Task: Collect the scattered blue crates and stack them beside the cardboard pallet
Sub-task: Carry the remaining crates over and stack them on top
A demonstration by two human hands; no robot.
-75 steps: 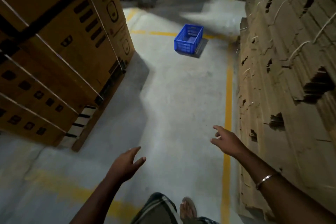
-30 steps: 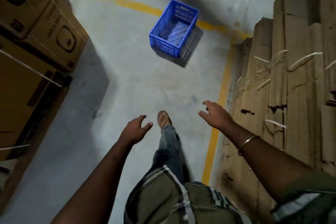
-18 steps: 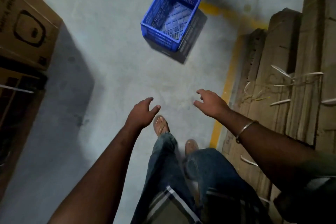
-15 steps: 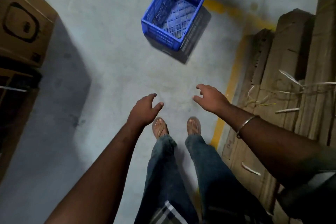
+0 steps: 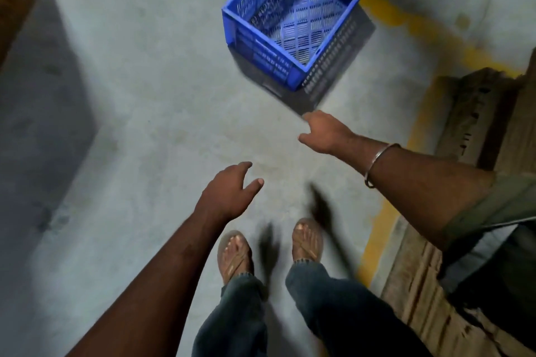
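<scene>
**Blue crate on the warehouse floor, both hands empty**

On the grey concrete floor (image 5: 139, 113), toward its far edge in the head view, one blue crate (image 5: 301, 14) stands upright and empty, turned at an angle to the yellow floor line (image 5: 420, 35) that passes just behind it. It is a rectangular plastic box with a solid rim, slotted walls and a perforated lattice bottom; its near corner points back at the person and a dark shadow spreads under its right side.

Nearer, the right hand (image 5: 326, 133) reaches forward with fingers loosely spread, holding nothing, its fingertips near the crate's near corner but not touching it. A metal bangle (image 5: 377, 164) sits on that wrist. The left hand (image 5: 229, 194) hangs lower and farther back, open and relaxed, also holding nothing.

Two sandalled feet (image 5: 236, 252) and dark jeans show at the floor's near edge. Stacked flat cardboard (image 5: 478, 113) lines the right side, bordered by the yellow line. A brown cardboard box (image 5: 14, 9) fills the far left corner, throwing a broad shadow across the floor.
</scene>
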